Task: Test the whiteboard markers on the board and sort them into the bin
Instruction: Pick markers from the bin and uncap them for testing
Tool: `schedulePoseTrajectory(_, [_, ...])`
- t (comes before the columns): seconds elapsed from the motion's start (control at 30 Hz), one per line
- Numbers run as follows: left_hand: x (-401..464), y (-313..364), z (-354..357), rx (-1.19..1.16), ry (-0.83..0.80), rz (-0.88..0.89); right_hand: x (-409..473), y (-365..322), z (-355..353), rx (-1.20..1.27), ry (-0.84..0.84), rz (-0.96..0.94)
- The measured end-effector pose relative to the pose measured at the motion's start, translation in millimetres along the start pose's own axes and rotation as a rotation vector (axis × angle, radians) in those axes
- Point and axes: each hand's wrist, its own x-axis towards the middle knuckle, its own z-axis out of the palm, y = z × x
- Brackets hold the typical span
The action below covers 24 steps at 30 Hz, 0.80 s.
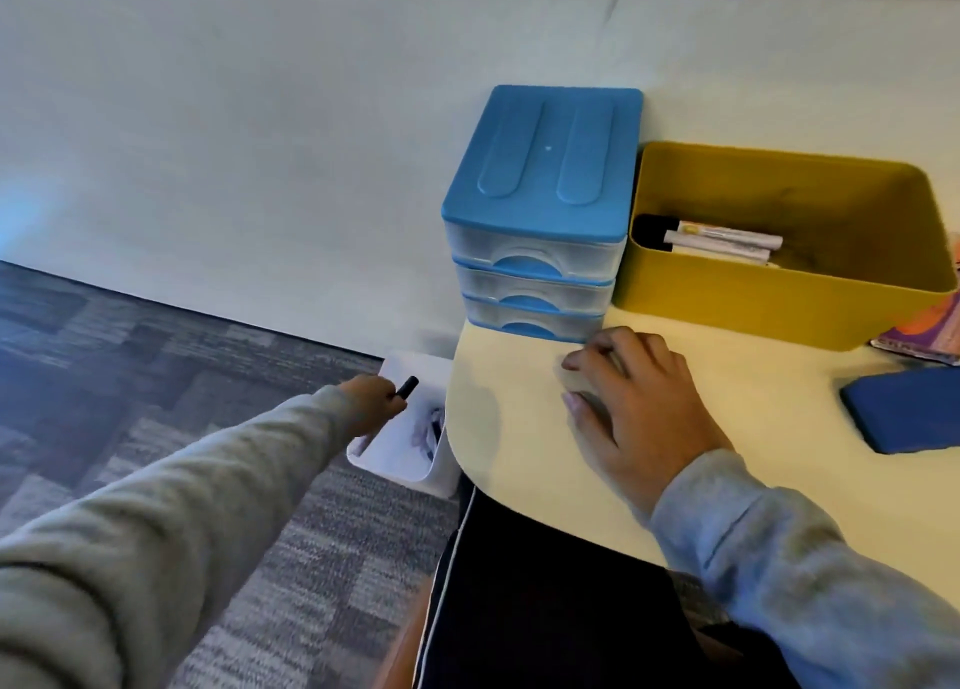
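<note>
A black marker (pixel 407 387) is gripped in the curled fingers of the left hand (pixel 375 395), with its dark end projecting past the fingers. Directly beneath that hand, a white bin (pixel 434 467) is positioned on the carpet (pixel 156 366), beside the table (pixel 519 428) edge. The right hand (pixel 636 397) is laid palm-down on the table with fingers relaxed, nothing being held. Beyond its fingertips a blue drawer unit (pixel 540 195) is located; further markers (pixel 722 244) are contained in the yellow bin (pixel 779 314) adjacent.
</note>
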Motion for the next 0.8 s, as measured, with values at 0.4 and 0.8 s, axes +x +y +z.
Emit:
schedulePoseTrajectory(0.4, [49.3, 11.4, 26.5, 0.023, -0.08, -0.145, 1.8, 0.4, 2.7, 0.012, -0.031, 0.025])
schedulePoseTrajectory(0.8, [27.6, 23.9, 14.7, 0.197, -0.193, -0.063, 1.8, 0.8, 4.0, 0.004, -0.002, 0.01])
